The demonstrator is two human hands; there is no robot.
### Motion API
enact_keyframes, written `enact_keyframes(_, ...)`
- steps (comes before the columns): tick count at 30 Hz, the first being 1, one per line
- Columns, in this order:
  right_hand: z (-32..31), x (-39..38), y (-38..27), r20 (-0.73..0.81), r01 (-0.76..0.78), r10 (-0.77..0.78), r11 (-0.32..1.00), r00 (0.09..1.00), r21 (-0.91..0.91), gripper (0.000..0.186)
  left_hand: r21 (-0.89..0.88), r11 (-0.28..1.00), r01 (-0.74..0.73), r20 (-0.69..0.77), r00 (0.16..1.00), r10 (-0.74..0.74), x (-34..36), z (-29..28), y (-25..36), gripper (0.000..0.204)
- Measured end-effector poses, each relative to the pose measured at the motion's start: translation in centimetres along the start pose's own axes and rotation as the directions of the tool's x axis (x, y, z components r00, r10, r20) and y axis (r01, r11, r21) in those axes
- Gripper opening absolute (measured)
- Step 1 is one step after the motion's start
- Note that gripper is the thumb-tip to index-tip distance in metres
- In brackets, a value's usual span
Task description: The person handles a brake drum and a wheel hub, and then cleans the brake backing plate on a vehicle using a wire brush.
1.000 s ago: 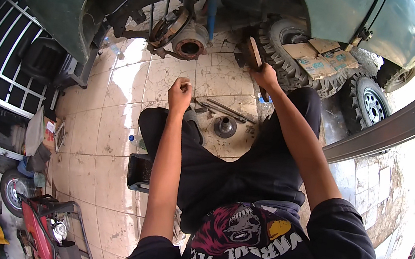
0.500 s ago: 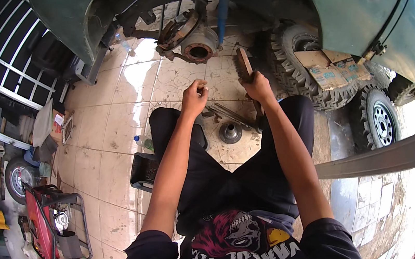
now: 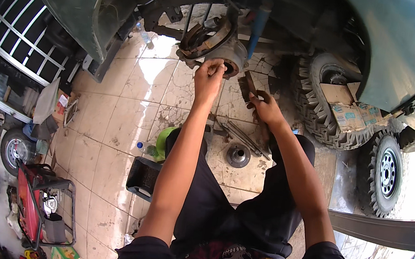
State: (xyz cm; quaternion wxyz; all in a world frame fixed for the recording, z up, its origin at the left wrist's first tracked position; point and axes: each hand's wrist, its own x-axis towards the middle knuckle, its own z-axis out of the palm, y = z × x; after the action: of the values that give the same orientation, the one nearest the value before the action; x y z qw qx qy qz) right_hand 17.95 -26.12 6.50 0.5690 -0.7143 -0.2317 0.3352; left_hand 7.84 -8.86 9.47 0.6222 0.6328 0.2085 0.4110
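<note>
My right hand (image 3: 267,109) is closed round a wooden-backed brush (image 3: 249,84), whose dark bristles face left. The brush is tilted, its far end just right of the rusty wheel hub (image 3: 234,54) hanging under the green wheel arch. In front of the hub's round opening is my left hand (image 3: 209,79), its fingers curled together; whatever they hold, if anything, is hidden. It overlaps the hub's near rim, and I cannot tell whether it touches. Between my knees, a flanged metal part (image 3: 238,155) stands on the tiles beside several long metal tools (image 3: 244,138).
A blue shock absorber (image 3: 257,31) runs up behind the hub. To the right are a large knobby tyre (image 3: 310,101) with cardboard on it and another wheel (image 3: 386,174). A black container (image 3: 142,176) and plastic bottle (image 3: 149,149) are by my left leg; a red-framed machine (image 3: 43,205) stands lower left.
My left hand has moved forward to the hub's opening. The view has shifted, bringing the hub nearer, and a bright green object now shows beside my left knee. The brush stays in my right hand.
</note>
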Motion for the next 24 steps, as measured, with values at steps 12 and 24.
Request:
enact_keyframes(12,-3.5,13.2,2.8,-0.003,0.264,-0.548,0.408,0.837,-0.874,0.051,0.886,0.448,-0.12,0.359,0.789,-0.498,0.2,0.0,-1.0,0.041)
enact_keyframes(24,-2.6,16.7,4.3,0.164,0.567,-0.65,0.48,0.742,-0.669,0.049,0.819,0.552,-0.155,0.505,0.652,-0.566,2.6,-1.6,-1.4,0.063)
